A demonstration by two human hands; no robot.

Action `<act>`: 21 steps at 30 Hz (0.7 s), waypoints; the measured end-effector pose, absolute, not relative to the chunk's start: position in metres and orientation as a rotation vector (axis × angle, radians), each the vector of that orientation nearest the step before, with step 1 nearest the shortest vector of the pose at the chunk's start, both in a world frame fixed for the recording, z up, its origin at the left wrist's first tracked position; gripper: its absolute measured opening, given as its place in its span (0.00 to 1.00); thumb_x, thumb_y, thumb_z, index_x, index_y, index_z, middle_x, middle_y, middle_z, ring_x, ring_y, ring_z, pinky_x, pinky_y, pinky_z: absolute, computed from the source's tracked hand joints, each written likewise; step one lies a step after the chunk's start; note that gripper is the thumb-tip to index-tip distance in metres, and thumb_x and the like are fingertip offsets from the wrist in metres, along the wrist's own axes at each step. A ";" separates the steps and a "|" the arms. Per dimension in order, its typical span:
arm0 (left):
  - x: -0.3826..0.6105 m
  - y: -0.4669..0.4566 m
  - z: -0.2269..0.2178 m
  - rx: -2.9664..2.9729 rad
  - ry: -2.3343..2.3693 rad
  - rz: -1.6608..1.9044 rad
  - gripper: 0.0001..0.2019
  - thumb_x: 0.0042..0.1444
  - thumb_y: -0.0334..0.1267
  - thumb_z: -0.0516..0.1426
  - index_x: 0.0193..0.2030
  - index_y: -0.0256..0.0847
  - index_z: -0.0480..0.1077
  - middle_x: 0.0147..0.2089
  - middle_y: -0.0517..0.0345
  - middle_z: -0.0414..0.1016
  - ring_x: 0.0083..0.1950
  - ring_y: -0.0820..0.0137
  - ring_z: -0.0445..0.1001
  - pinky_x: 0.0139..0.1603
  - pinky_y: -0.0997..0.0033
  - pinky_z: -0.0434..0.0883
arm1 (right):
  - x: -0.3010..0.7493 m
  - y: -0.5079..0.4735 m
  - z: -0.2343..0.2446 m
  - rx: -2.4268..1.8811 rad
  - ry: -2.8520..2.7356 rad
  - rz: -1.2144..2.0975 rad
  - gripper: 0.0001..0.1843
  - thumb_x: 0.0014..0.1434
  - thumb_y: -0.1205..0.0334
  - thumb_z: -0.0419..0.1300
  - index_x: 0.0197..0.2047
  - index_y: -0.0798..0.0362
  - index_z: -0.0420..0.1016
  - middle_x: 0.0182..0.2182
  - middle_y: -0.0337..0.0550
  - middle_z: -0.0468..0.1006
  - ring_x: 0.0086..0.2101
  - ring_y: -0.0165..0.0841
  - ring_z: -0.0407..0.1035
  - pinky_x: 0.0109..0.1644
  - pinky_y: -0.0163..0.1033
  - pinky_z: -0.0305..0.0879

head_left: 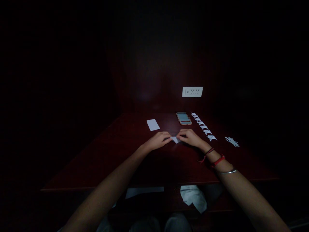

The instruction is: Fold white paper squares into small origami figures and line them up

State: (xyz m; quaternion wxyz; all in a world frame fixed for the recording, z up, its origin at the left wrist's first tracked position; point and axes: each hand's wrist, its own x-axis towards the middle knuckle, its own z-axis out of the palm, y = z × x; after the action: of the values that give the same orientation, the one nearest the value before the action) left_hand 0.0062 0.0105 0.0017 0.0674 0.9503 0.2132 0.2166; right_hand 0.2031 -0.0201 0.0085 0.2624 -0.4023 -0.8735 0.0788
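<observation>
The left half of the desk [101, 161] is bare dark wood, so that is where I have the most room to slide an elbow or set something down. A blank white slip [153, 124] lies just beyond my left hand [158, 140], whose fingers are curled down with the tips pressing the left edge of the small folded paper [175, 139]. That paper sits on the desk at the middle, between both hands. My right hand [190, 138] is closed on its right side in a fingertip pinch. The light is very dim, and I judge that the main risk: I could set a crease crooked or tear a corner because I can hardly see the edges. Behind my right hand lies a phone [184, 119], near enough that a reach forward could nudge it. Beside it runs a row of folded paper pieces [204, 127], slanting towards me and close to my right wrist; the bracelets [217, 161] or a sweep of the forearm could scatter them. A loose paper piece [232, 141] lies further right, near the desk's right edge, where a brush could send it off. The near edge is under my forearms.
</observation>
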 end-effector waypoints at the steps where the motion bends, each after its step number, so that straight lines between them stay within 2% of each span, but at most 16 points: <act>1: 0.007 0.009 0.002 2.832 0.692 0.728 0.13 0.56 0.38 0.43 0.35 0.38 0.66 0.35 0.57 0.67 0.39 0.73 0.65 0.41 0.74 0.60 | 0.203 -0.020 0.009 -1.104 -2.309 0.212 0.11 0.52 0.63 0.48 0.30 0.57 0.71 0.28 0.42 0.71 0.30 0.27 0.63 0.35 0.31 0.56; 8: 0.011 0.004 0.007 2.669 0.873 0.978 0.11 0.55 0.39 0.44 0.32 0.38 0.63 0.31 0.59 0.65 0.34 0.73 0.64 0.37 0.74 0.61 | 0.198 -0.021 0.007 -1.181 -2.088 0.338 0.12 0.49 0.61 0.49 0.32 0.58 0.69 0.25 0.40 0.69 0.27 0.26 0.61 0.31 0.30 0.56; 16: 0.015 0.003 0.006 2.553 0.857 1.072 0.09 0.54 0.37 0.45 0.32 0.38 0.62 0.31 0.59 0.64 0.33 0.75 0.63 0.32 0.78 0.61 | 0.198 -0.021 0.006 -1.144 -2.060 0.375 0.10 0.47 0.62 0.49 0.30 0.58 0.68 0.23 0.38 0.67 0.25 0.25 0.59 0.30 0.29 0.55; 21: 0.016 0.002 0.008 2.549 0.870 1.055 0.08 0.53 0.36 0.45 0.31 0.37 0.63 0.30 0.59 0.64 0.32 0.75 0.63 0.32 0.77 0.62 | 0.194 -0.020 0.005 -1.117 -2.052 0.328 0.10 0.47 0.63 0.49 0.29 0.58 0.68 0.24 0.39 0.68 0.25 0.25 0.60 0.30 0.29 0.55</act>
State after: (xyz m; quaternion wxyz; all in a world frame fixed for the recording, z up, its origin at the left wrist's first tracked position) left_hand 0.0158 0.0018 0.0075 0.1239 0.8744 0.2985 0.3619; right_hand 0.1942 -0.0204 0.0045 0.3814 -0.4377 -0.8040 0.1287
